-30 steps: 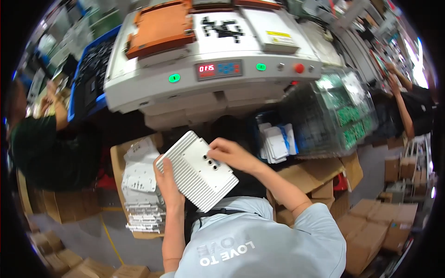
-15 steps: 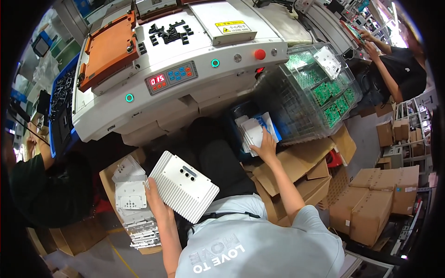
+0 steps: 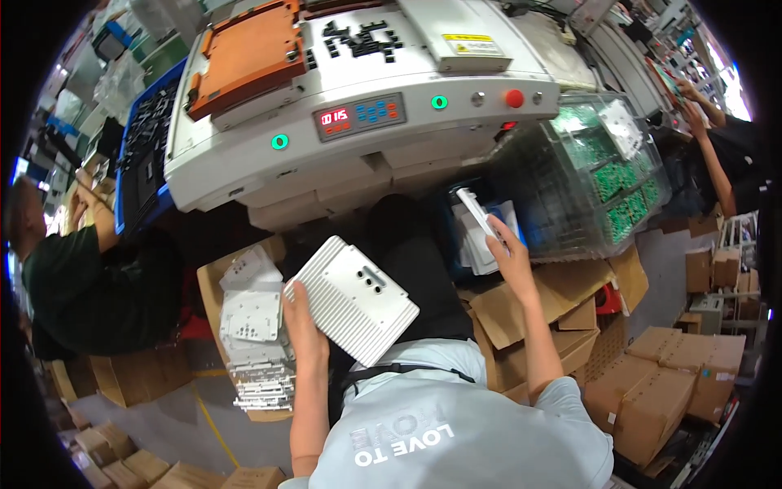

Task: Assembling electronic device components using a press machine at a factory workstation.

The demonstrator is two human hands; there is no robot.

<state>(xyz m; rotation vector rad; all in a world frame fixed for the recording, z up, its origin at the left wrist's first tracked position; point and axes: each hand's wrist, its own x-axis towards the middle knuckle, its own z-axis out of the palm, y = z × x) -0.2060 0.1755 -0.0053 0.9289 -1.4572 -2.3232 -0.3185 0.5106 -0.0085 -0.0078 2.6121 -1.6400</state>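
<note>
My left hand grips the left edge of a white, ribbed metal housing, tilted over my lap. A slot and a few round dark holes show near its right end. My right hand pinches a thin white flat piece, seen nearly edge-on, above a blue bin. More white flat pieces stand in that bin below my fingers. What the thin piece is made of, I cannot make out.
Ahead stands a white machine with a control panel, an orange fixture and small black parts. A carton of white metal plates sits left; a clear crate of green circuit boards right. Co-workers sit at both sides.
My right hand has raised a thin white piece from the stack in the blue bin and turned it edge-on. My left hand still holds the housing. The whole view has shifted.
</note>
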